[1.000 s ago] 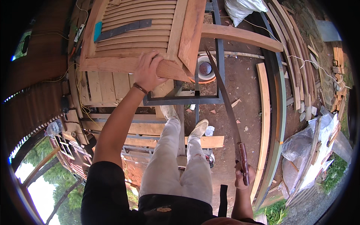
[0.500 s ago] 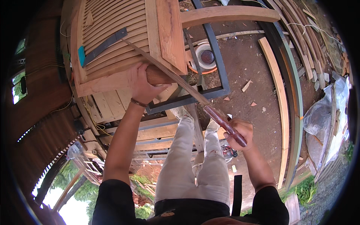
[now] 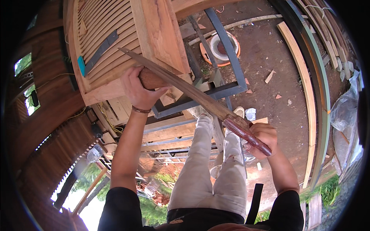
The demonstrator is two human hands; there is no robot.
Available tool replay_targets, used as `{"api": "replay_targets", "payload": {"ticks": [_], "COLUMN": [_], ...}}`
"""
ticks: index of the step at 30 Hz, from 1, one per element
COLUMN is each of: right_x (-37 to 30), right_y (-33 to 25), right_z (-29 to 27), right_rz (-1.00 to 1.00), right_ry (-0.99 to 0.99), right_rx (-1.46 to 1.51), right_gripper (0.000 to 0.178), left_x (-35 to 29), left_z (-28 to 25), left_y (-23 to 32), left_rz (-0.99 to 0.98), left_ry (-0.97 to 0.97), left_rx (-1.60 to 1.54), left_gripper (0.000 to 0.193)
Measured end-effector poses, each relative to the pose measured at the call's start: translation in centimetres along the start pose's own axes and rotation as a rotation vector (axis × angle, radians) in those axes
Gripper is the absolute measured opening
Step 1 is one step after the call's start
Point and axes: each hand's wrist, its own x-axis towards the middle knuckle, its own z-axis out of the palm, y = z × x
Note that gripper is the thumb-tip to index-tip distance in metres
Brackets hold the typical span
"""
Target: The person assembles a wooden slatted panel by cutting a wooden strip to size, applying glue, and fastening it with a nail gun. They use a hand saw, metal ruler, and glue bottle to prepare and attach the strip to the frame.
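My right hand (image 3: 265,138) is closed around the glossy red-brown handle of a hand saw (image 3: 181,86). The blade runs up and left, its narrow tip over the slats of a louvered wooden panel (image 3: 148,32). Below the blade, my left hand (image 3: 139,91) grips the brown wooden end (image 3: 151,79) that juts out at the panel's near corner. The blade passes over this wood; whether its teeth touch is unclear. On the slats lies a try square (image 3: 101,53) with a dark blade and a teal stock.
A dark metal frame (image 3: 225,90) supports the panel. On the dirt floor beyond stands a round orange-rimmed pot (image 3: 223,48). Long boards (image 3: 304,96) lie at the right, near clear plastic sheeting (image 3: 347,115). Wood offcuts (image 3: 269,76) are scattered about.
The saw has drawn back toward me and to the right, and more of its blade's flat side shows. My left hand keeps its grip on the wood. The whole view has shifted slightly.
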Motion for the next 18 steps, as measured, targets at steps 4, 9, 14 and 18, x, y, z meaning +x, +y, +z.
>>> {"api": "replay_targets", "payload": {"ticks": [4, 9, 14, 18], "right_x": [2.2, 2.0, 3.7, 2.6], "right_y": [2.4, 2.3, 3.2, 2.7], "right_z": [1.3, 2.1, 2.3, 2.3], "right_rz": [-0.051, -0.026, -0.061, -0.030], "right_ry": [-0.004, 0.003, -0.057, 0.004], "right_rx": [-0.003, 0.035, 0.016, 0.038], "right_gripper": [0.014, 0.016, 0.014, 0.016], "left_x": [0.4, -0.1, -0.2, 0.0], "left_z": [0.2, 0.1, 0.8, 0.2], "left_y": [0.2, -0.4, -0.3, -0.2], "left_rz": [-0.002, 0.017, 0.026, 0.032], "left_ry": [0.005, -0.009, 0.042, 0.001], "left_rx": [0.009, -0.008, 0.005, 0.028], "left_gripper": [0.093, 0.093, 0.096, 0.097]}}
